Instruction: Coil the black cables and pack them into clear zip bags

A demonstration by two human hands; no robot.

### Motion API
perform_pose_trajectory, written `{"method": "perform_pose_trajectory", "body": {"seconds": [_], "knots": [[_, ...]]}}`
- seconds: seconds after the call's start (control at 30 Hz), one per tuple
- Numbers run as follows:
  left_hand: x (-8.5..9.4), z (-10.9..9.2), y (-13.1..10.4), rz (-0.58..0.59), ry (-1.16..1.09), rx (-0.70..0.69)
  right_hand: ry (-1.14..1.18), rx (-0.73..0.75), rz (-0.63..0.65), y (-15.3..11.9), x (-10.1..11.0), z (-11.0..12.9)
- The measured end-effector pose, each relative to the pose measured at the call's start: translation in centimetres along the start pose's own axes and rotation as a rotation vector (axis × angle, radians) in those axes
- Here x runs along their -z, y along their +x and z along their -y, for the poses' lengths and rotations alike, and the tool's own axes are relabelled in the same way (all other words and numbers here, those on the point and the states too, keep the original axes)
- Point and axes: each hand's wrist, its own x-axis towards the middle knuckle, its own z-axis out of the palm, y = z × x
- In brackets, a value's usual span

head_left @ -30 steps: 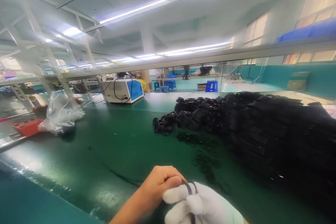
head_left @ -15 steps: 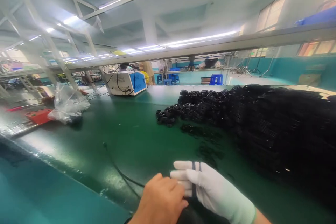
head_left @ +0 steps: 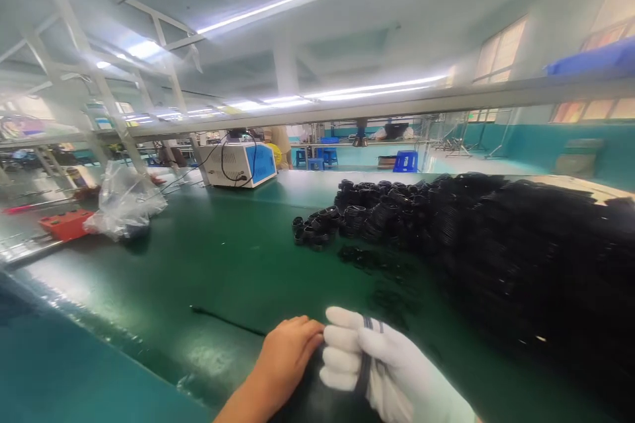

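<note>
My bare left hand (head_left: 290, 353) is closed on a black cable (head_left: 228, 322), low over the bench's front part. The cable's free end, with a small connector, sticks out to the left across the green surface. Just to the right is my right hand (head_left: 377, 360) in a white glove, fingers curled and thumb pressed against them. Dark cable loops (head_left: 366, 370) run around the gloved fingers. The fingertips of both hands are close together, and the stretch of cable between them is hidden.
A large heap of black coiled cables (head_left: 496, 244) covers the bench's right side, with small black ties (head_left: 367, 258) beside it. At the back stands a white and blue machine (head_left: 241, 164). A plastic bag (head_left: 124, 201) and a red box (head_left: 65, 225) lie left on the green bench (head_left: 238, 251).
My left hand has turned and shifted slightly left. My gloved fingers have curled in more. The cable's free end now lies flatter and lower in view, and the view has tilted up slightly.
</note>
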Motion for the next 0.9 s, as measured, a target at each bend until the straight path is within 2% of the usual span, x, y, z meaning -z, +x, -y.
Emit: {"method": "perform_pose_trajectory", "body": {"seconds": [0.07,0.13,0.27,0.37,0.43,0.5,0.57,0.63,0.7,0.8,0.9], "knots": [[-0.4,0.3,-1.0,-0.056,0.281,-0.007,-0.043,0.099,-0.077,0.3,-0.1,0.6],[-0.9,-0.1,-2.0,-0.081,0.423,-0.070,-0.094,0.147,-0.157,0.5,0.0,0.9],[-2.4,-1.9,-3.1,-0.212,0.488,-0.310,-0.221,0.156,-0.285,0.5,0.7,0.3],[-2.6,-2.8,-3.2,-0.309,0.491,-0.442,-0.396,0.041,-0.370,-0.2,0.9,-0.4],[-1.5,-3.3,-3.3,-0.274,0.482,-0.501,-0.497,-0.067,-0.294,-0.8,0.7,-0.7],[0.4,-3.7,-3.4,-0.185,0.446,-0.519,-0.505,-0.167,-0.115,-1.2,0.2,-0.9],[2.5,-4.1,-3.6,-0.078,0.370,-0.468,-0.400,-0.261,0.022,-1.4,-0.2,-1.2],[4.1,-4.3,-3.5,0.022,0.231,-0.374,-0.275,-0.353,0.063,-1.5,-0.4,-1.7],[4.6,-4.0,-3.2,0.119,0.011,-0.272,-0.189,-0.416,0.068,-1.5,-0.1,-2.4],[3.5,-2.7,-2.2,0.236,-0.409,-0.115,-0.070,-0.444,0.075,-1.3,1.0,-3.3],[1.5,-1.2,-1.0,0.277,-0.714,0.034,0.013,-0.462,0.077,-0.9,1.9,-3.7]]}}
